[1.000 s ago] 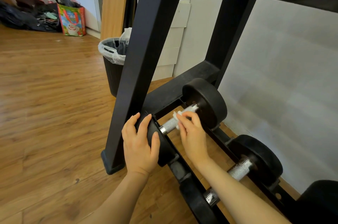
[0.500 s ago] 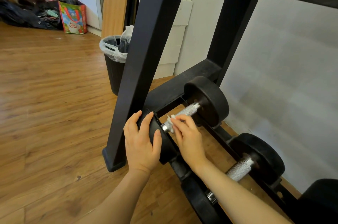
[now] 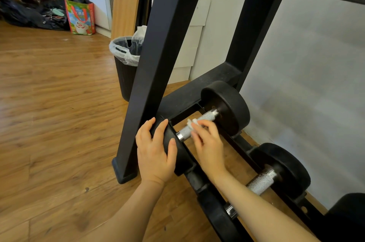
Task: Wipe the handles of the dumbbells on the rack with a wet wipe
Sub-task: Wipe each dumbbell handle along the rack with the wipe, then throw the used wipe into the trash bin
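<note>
On the bottom tier of the black rack (image 3: 158,60) lies a dumbbell with black round heads and a knurled silver handle (image 3: 206,118). My right hand (image 3: 208,143) presses a small white wet wipe (image 3: 192,123) around the middle of that handle, its fingers curled over it. My left hand (image 3: 155,149) grips the near black head (image 3: 173,143) of the same dumbbell. A second dumbbell, its handle (image 3: 260,182) partly hidden behind my right forearm, sits to the right on the same tier.
A black waste bin (image 3: 126,75) with a clear liner stands behind the rack's leg. Bags and a colourful carrier (image 3: 80,17) lie by the far wall. Wooden floor spreads to the left; a grey wall runs close behind the rack.
My right hand slid with the wipe down the handle toward the near head, then back up to the middle. My left hand stayed on the near head.
</note>
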Available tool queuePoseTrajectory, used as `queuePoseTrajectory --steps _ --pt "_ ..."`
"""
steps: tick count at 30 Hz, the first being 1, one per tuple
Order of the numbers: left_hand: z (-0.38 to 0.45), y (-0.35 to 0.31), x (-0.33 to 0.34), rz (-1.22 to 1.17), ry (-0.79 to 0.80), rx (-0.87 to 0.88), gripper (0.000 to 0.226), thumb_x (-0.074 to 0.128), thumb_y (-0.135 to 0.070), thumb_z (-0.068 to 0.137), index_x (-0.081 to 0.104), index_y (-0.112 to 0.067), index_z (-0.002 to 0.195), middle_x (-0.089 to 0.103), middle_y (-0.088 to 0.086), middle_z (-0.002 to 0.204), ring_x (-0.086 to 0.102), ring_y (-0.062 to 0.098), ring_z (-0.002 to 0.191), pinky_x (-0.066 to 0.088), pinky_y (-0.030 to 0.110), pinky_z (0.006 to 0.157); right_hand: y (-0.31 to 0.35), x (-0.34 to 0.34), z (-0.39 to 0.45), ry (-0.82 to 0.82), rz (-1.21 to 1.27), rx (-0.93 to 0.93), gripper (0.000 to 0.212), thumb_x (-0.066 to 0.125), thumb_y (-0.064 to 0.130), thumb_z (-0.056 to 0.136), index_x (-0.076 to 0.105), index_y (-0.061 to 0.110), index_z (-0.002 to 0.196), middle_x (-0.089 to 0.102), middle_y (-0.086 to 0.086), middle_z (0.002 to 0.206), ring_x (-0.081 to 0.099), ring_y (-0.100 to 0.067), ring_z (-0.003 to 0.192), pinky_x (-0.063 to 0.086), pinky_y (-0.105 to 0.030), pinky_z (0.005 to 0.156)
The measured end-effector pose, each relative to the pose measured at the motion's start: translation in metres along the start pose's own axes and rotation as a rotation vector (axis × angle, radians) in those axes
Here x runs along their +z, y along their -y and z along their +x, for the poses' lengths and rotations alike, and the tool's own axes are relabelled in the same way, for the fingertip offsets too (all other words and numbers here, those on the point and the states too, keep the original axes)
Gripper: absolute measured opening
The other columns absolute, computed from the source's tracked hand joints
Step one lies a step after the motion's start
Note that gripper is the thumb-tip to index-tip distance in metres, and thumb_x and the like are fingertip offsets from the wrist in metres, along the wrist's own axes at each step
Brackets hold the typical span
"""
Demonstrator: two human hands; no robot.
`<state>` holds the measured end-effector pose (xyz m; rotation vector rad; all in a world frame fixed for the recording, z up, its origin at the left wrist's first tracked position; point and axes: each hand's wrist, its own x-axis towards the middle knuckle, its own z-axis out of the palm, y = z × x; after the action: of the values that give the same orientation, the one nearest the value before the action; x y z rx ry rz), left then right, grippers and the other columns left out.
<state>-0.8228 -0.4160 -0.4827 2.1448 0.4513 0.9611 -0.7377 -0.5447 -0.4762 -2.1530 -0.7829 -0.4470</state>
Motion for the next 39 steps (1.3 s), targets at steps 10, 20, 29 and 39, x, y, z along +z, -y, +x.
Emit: queuePoseTrajectory --steps 10,20,29,39 --pt "-0.003 -0.002 -0.005 0.023 0.08 -0.056 0.054 0.038 -0.049 0.092 0.044 -0.03 0.142 0.032 0.0 0.152 0.025 0.019 0.143 0.025 0.036 0.11 0.011 0.005 -0.002 0.039 -0.001 0.012 0.024 0.058 0.014 0.094 0.066 0.013 0.117 0.053 0.006 0.116 0.054 -0.003 0.103 0.048 -0.014 0.086" --pt "0.01 0.0 -0.054 0.177 0.287 0.008 0.059 0.033 -0.055 0.094 0.046 -0.027 0.144 0.04 -0.001 0.152 0.033 0.017 0.141 0.032 0.04 0.112 0.041 -0.029 0.007 0.064 0.014 -0.025 0.022 0.058 0.02 0.094 0.068 0.013 0.112 0.055 0.006 0.116 0.054 0.0 0.098 0.046 -0.009 0.083" --pt "0.065 -0.008 -0.122 0.39 0.247 0.073 0.057 0.032 -0.051 0.094 0.065 -0.017 0.127 0.056 0.007 0.138 0.049 0.026 0.129 0.041 0.04 0.101 0.089 -0.039 0.039 -0.006 0.06 -0.063 0.019 0.062 0.015 0.092 0.07 0.011 0.109 0.057 0.001 0.114 0.06 -0.008 0.093 0.055 -0.02 0.074" --pt "0.135 -0.035 -0.167 0.369 0.234 0.094 0.033 0.055 -0.03 0.097 0.068 -0.011 0.12 0.06 0.014 0.131 0.056 0.032 0.118 0.047 0.044 0.094 0.15 -0.046 0.078 0.098 -0.032 0.04 0.021 0.061 0.016 0.093 0.07 0.01 0.111 0.058 0.0 0.115 0.057 -0.005 0.096 0.045 -0.008 0.078"
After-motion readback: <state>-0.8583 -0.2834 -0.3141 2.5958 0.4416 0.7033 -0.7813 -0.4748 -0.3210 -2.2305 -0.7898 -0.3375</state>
